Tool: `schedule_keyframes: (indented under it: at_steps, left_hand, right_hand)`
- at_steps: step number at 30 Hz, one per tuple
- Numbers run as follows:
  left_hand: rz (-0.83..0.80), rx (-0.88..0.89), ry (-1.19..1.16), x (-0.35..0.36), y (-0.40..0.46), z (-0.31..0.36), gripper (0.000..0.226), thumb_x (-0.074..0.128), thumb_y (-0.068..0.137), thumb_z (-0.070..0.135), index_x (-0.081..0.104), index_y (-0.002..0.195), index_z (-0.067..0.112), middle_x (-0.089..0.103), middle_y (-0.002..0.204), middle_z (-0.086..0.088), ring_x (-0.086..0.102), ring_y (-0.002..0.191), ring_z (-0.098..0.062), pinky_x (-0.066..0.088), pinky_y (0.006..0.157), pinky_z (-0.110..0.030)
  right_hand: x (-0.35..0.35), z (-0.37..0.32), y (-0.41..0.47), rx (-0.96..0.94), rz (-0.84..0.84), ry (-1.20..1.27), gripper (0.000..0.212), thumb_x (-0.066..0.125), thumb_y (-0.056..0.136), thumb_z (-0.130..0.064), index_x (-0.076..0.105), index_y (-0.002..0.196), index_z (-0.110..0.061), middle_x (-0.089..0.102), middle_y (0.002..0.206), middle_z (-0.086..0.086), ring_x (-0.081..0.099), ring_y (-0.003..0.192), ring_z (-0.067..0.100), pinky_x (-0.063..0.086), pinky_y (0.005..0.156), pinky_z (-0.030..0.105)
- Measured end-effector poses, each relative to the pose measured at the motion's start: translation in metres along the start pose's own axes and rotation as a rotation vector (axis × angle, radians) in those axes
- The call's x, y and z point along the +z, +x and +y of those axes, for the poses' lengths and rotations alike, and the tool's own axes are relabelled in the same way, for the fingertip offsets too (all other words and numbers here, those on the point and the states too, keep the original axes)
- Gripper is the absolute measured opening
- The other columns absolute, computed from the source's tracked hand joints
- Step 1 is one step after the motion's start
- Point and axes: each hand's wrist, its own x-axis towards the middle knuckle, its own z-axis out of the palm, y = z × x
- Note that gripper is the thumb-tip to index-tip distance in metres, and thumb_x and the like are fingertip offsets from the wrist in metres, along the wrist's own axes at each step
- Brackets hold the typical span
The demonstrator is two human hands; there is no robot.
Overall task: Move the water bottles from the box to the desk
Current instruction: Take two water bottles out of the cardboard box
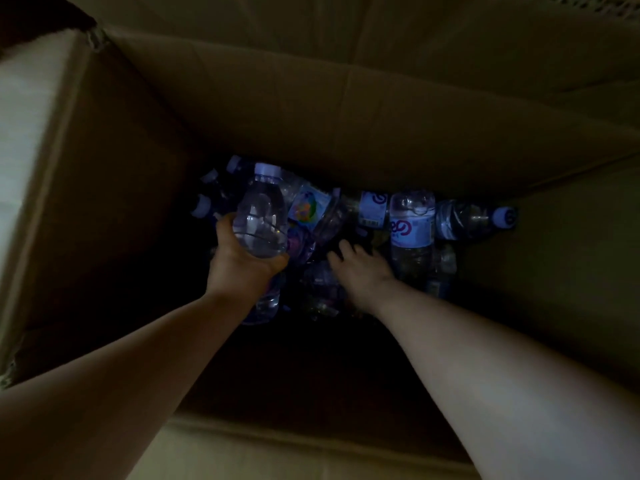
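Head view: two hands (242,258) (360,268), one bottle (259,216) gripped.

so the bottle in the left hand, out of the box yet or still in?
Still in. The left hand grips the clear bottle deep between the box walls, just above the other bottles.

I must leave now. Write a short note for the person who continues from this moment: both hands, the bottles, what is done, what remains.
Left hand: grips a clear bottle, raised a little above the pile.
Right hand: reaches into the pile of bottles; whether it holds one is too dark to tell.
Box: deep cardboard, many bottles still at the bottom.
Done: cannot tell, the desk is out of view.
Left: carry the held bottle out, then the others.
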Motion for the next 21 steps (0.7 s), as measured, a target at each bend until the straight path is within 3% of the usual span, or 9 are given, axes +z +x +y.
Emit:
schedule_keyframes:
  at_steps: [2,5,8,10,12,16,21]
  left_hand:
    - [-0.009,-0.012,0.01,0.003,-0.003,-0.001,0.082,0.08,0.071,0.007,0.03,0.133,0.027,0.056,0.102,0.01,0.059,0.098,-0.015,0.043,0.083,-0.026]
    - [-0.003,-0.027,0.027,0.003,-0.01,0.0,0.083,0.082,0.069,0.009,0.031,0.132,0.029,0.054,0.095,0.019,0.058,0.096,-0.012,0.044,0.079,-0.022]
    - [0.0,-0.066,0.028,-0.004,-0.019,0.008,0.089,0.084,0.066,0.011,0.03,0.133,0.031,0.059,0.106,0.01,0.059,0.102,-0.017,0.049,0.086,-0.029]
    - [0.006,-0.085,0.047,-0.009,-0.027,0.018,0.092,0.085,0.065,0.013,0.029,0.136,0.03,0.058,0.117,0.003,0.058,0.107,-0.02,0.046,0.094,-0.034]
    - [0.026,-0.097,0.068,-0.015,-0.037,0.031,0.09,0.086,0.065,0.018,0.032,0.135,0.029,0.057,0.115,0.003,0.057,0.105,-0.019,0.044,0.088,-0.031]
    - [0.035,-0.111,0.059,-0.029,-0.059,0.062,0.079,0.086,0.065,0.023,0.039,0.128,0.025,0.06,0.118,-0.003,0.06,0.106,-0.026,0.05,0.091,-0.041]
    - [0.059,-0.085,0.0,-0.048,-0.097,0.099,0.07,0.085,0.066,0.021,0.041,0.12,0.026,0.062,0.108,-0.002,0.062,0.097,-0.024,0.053,0.087,-0.041]
  right_hand:
    - [0.008,-0.004,-0.006,0.017,-0.005,0.119,0.065,0.064,0.087,-0.014,0.027,0.14,-0.01,0.025,0.141,0.019,0.033,0.13,0.04,0.039,0.1,0.052]
    - [0.013,-0.007,-0.017,-0.014,0.043,0.266,0.063,0.068,0.085,-0.026,0.032,0.132,-0.007,0.042,0.135,0.021,0.048,0.123,0.04,0.042,0.096,0.046]
    - [0.009,-0.007,-0.028,0.053,0.071,0.537,0.074,0.075,0.076,-0.041,0.033,0.128,-0.01,0.056,0.126,0.019,0.06,0.11,0.037,0.043,0.081,0.035]
    - [0.003,-0.005,-0.038,0.15,0.043,0.72,0.087,0.08,0.069,-0.043,0.031,0.135,-0.012,0.058,0.126,0.015,0.06,0.111,0.033,0.045,0.084,0.032]
    - [-0.005,-0.003,-0.052,0.264,0.044,0.912,0.097,0.085,0.062,-0.044,0.031,0.137,-0.016,0.057,0.125,0.007,0.058,0.112,0.027,0.049,0.089,0.034]
    - [-0.021,0.0,-0.084,0.413,0.176,1.211,0.073,0.085,0.065,-0.04,0.04,0.118,-0.019,0.058,0.113,-0.003,0.057,0.097,0.015,0.044,0.066,0.023]
    - [-0.058,-0.001,-0.13,0.429,0.235,1.294,0.07,0.082,0.067,-0.043,0.054,0.125,-0.016,0.067,0.111,0.001,0.066,0.096,0.018,0.055,0.085,0.033]
